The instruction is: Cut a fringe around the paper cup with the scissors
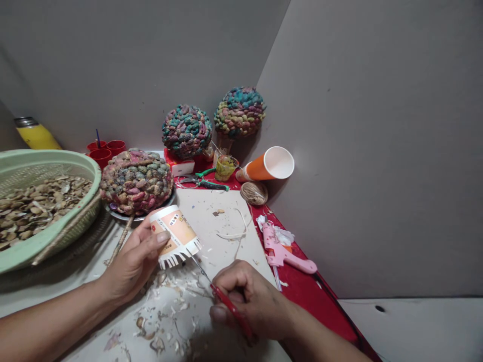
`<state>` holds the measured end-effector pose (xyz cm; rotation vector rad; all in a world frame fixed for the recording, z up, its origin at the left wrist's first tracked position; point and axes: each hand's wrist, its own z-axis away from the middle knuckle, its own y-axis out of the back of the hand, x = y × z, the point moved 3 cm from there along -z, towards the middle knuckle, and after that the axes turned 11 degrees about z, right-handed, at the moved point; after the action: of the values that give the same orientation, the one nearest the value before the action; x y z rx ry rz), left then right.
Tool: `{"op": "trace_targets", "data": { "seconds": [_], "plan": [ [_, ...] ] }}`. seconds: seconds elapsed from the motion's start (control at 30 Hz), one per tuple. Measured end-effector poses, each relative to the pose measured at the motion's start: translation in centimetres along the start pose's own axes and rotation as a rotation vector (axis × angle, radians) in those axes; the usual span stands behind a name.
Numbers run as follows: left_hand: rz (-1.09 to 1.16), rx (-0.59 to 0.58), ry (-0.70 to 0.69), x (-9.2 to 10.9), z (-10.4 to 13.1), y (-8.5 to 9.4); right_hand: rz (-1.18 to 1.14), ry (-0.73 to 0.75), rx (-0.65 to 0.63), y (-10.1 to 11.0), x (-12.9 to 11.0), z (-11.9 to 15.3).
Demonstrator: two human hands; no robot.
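My left hand [138, 259] is closed around a peach-coloured paper cup [184, 229], tilted, with its lower edge cut into a fringe of short strips. In my right hand [251, 299] are red-handled scissors [232, 306], their blades reaching the fringed edge of the cup. How far the blades are apart cannot be made out. Paper bits and shell scraps [177, 301] lie on the pale board [204, 201] below. Just behind my left hand sits a ball covered in coloured shells [138, 181] on a metal plate.
A green basket [96, 176] of shells stands left. Two more shell-covered balls [186, 130] are at the back, near green-handled pliers [213, 186]. Orange paper cups [260, 168], twine [254, 193] and a pink glue gun [279, 246] line the right side, close to a grey wall [370, 151].
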<state>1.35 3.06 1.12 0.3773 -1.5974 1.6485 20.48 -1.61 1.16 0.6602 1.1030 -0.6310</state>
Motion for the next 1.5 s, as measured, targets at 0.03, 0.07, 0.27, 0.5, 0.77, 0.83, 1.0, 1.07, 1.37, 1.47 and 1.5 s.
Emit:
{"op": "trace_targets", "data": {
  "seconds": [0.03, 0.07, 0.27, 0.5, 0.77, 0.83, 1.0, 1.07, 1.37, 1.47, 1.5],
  "plan": [
    [-0.004, -0.001, 0.001, 0.0, 0.0, 0.0, -0.006, -0.002, 0.003, 0.0, 0.0, 0.0],
    [-0.007, -0.003, 0.003, 0.0, 0.0, 0.0, -0.012, -0.006, 0.006, 0.0, 0.1, 0.0],
    [0.000, -0.004, 0.009, -0.1, 0.2, 0.2, -0.029, 0.000, 0.017, 0.0, 0.2, -0.1],
    [-0.018, 0.009, 0.001, 0.1, 0.1, 0.1, -0.035, 0.004, 0.037, 0.0, 0.2, 0.0],
    [-0.044, 0.018, -0.036, 0.2, 0.4, -0.2, -0.024, -0.005, 0.033, -0.2, 0.4, 0.0],
    [-0.043, 0.024, -0.045, 0.1, 0.4, -0.1, -0.023, -0.007, 0.029, -0.3, 0.4, 0.0],
    [-0.013, 0.043, -0.015, 0.2, 0.2, 0.2, 0.004, -0.017, -0.034, -0.2, 0.3, 0.1],
    [0.006, 0.065, -0.001, 0.4, 0.1, 0.1, 0.021, -0.021, -0.040, 0.0, 0.5, 0.3],
    [-0.035, 0.074, 0.004, 0.8, 0.2, 0.0, -0.110, -0.039, -0.140, 0.5, 2.2, 0.6],
    [-0.062, 0.050, -0.002, 0.9, 0.2, 0.1, -0.181, -0.145, -0.156, 0.3, 2.3, 0.4],
    [-0.067, 0.046, 0.000, 0.9, 0.3, 0.1, -0.197, -0.167, -0.159, 0.2, 2.3, 0.4]
  ]
}}
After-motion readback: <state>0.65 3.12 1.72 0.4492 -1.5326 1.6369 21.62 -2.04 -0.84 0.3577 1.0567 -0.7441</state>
